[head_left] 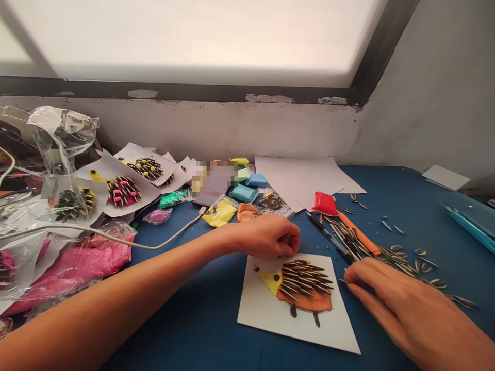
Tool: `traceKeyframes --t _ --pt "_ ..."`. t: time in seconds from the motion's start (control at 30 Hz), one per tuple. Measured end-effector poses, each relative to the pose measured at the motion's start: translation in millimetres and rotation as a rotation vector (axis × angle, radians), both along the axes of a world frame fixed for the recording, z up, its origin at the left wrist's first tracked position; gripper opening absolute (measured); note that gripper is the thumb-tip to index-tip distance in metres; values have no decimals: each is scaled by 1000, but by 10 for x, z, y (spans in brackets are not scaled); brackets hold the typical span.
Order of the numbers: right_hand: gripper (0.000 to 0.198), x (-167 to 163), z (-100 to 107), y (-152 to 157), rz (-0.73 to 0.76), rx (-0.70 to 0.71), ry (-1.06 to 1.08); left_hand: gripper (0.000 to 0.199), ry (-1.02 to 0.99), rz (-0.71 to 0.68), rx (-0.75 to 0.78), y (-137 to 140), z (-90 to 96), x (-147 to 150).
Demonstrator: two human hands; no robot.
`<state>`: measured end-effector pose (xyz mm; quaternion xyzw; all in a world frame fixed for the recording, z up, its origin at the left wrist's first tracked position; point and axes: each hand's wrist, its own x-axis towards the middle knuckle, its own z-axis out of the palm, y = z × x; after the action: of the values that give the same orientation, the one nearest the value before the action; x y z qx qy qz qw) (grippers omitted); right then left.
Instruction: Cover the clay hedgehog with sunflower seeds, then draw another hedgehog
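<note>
A white paper card (255, 314) lies on the blue table. On it is a hedgehog (305, 299) with a yellow clay head, an orange clay body, dark feet and spines of striped sunflower seeds. My left hand (273, 237) rests at the card's top edge with its fingers curled closed; whatever they may hold is hidden. To the right of the card, my right hand (402, 304) pinches a sunflower seed (343, 281), whose tip shows between thumb and fingers. Loose sunflower seeds (398, 257) are scattered beyond the right hand.
A pen (328, 234), an orange stick-like tool (359, 234) and a red clay packet (325, 203) lie beyond the card. Several clay packets (244, 194) and a phone (214, 185) with a white cable (162, 246) sit behind. Finished hedgehog cards (127, 208) stand left; white sheets (309, 175) lie at the back.
</note>
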<state>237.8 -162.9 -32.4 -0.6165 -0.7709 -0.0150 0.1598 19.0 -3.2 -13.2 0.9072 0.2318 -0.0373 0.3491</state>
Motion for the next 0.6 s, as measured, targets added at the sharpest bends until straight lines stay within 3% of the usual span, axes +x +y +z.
traceKeyframes --t 0.1,0.27,0.37,0.47,0.6 --pt "32 21 -25 1 -50 106 -21 11 -12 -11 -29 2 -2 2" --pt "30 26 -47 17 -1 103 -50 11 2 -1 -22 0 10 2" --pt "33 22 -57 0 -59 131 -36 11 7 -3 -12 -6 28 1" --pt "27 -3 -46 -63 -100 85 22 11 19 1 -9 -12 43 0" --pt "22 -94 -38 -160 3 -41 151 11 23 2 -29 -13 32 3"
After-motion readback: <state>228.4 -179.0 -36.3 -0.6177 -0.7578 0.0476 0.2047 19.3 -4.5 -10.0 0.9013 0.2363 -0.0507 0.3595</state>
